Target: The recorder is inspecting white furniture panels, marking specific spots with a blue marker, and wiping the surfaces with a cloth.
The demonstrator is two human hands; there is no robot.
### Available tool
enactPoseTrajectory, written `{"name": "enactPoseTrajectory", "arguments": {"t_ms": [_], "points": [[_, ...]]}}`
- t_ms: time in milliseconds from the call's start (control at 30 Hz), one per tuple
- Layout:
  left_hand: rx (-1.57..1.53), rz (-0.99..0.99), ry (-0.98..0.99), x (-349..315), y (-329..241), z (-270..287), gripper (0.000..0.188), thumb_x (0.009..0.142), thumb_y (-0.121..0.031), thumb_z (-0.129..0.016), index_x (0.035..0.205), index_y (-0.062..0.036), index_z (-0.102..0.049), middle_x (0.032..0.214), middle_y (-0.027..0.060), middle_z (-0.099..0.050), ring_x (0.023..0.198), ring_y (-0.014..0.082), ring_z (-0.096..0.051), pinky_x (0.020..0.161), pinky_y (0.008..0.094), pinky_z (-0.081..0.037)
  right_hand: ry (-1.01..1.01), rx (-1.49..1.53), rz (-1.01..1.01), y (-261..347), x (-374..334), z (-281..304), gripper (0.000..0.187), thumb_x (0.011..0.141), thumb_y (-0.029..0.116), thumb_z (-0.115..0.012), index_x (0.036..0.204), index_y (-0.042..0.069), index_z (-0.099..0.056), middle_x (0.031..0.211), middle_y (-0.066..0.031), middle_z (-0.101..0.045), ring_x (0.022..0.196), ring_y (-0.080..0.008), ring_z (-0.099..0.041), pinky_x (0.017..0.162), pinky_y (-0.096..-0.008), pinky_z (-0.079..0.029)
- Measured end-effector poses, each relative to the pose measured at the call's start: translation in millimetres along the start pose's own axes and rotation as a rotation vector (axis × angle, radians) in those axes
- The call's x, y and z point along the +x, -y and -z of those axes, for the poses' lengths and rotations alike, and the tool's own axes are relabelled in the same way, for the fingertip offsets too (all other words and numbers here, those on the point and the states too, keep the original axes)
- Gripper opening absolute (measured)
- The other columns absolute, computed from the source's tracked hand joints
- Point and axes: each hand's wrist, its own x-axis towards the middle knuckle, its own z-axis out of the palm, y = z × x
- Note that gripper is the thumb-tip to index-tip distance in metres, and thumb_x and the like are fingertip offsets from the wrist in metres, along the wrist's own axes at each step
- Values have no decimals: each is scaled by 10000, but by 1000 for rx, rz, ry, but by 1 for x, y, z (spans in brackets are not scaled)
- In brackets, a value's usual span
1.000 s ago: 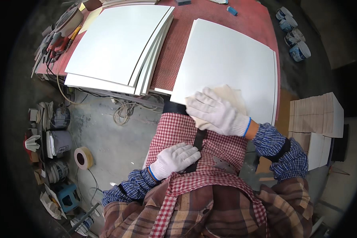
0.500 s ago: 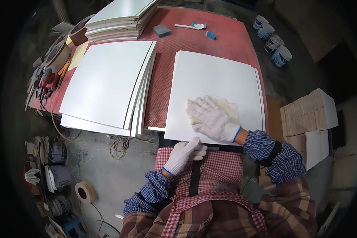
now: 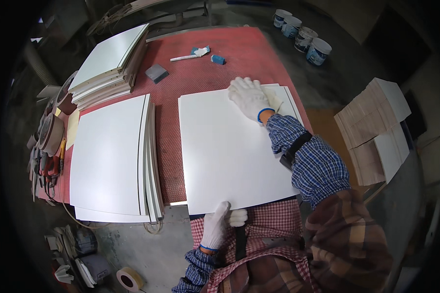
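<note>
Lying flat on the red tabletop (image 3: 259,53), a large white panel (image 3: 230,151), its near edge overhanging toward the checked apron (image 3: 274,229). Pressed onto the panel's far right corner, the right hand (image 3: 249,97) in a white knit glove, fingers spread flat over a pale cloth or sanding sheet (image 3: 275,100) that peeks out beside it. Pinching the panel's near edge, the left hand (image 3: 220,224), also gloved, thumb on top and fingers curled under. Just to the left of the panel, a fanned stack of similar white panels (image 3: 112,156), edges stepped along the right side. Farther back on the left, a second stack of white panels (image 3: 110,66). Beyond the worked panel, a grey sanding block (image 3: 156,73), a small blue block (image 3: 218,59) and a white scraper-like tool (image 3: 188,55) lying well apart from both hands. Off the far right corner of the tabletop, four white-and-blue tubs (image 3: 303,36) on the floor. To the right, a pile of pale boards (image 3: 371,127). Down at the lower left, a roll of tape (image 3: 129,279) on the floor.
</note>
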Motion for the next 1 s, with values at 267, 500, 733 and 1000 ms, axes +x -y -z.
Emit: {"name": "enactPoseTrajectory", "arguments": {"t_ms": [267, 500, 733, 1000], "points": [[13, -46, 98, 6, -1, 4, 548, 1045, -418, -578, 1179, 112, -618, 949, 242, -736, 779, 290, -745, 709, 364, -630, 158, -63, -460, -69, -87, 7, 482, 1075, 392, -355, 1485, 197, -516, 1622, -147, -393, 1458, -381, -373, 1140, -562, -324], [93, 60, 72, -1, -14, 6, 555, 1011, -458, -630, 1108, 88, -651, 946, 231, -743, 744, 271, -749, 708, 358, -638, 121, 273, 196, 73, -24, 15, 536, 1051, 434, -454, 1497, 145, -517, 1632, -121, -399, 1529, -315, -309, 1257, -467, -183], [72, -110, 162, 0, 7, 13, 338, 1006, -222, -676, 1131, 92, -675, 1019, 194, -745, 833, 245, -750, 737, 339, -637, 165, 368, 727, 178, -88, 70, 598, 1030, 477, -481, 1541, 166, -480, 1643, -93, -399, 1535, -286, -321, 1285, -474, -142], [780, -676, 98, 13, 28, 37, 262, 992, -75, -668, 1194, 94, -673, 1127, 209, -727, 1043, 282, -724, 904, 375, -626, 129, 886, 870, 151, -167, 104, 447, 1033, 404, -530, 1378, 139, -631, 1457, -151, -597, 1373, -293, -536, 1222, -488, -327]]}}
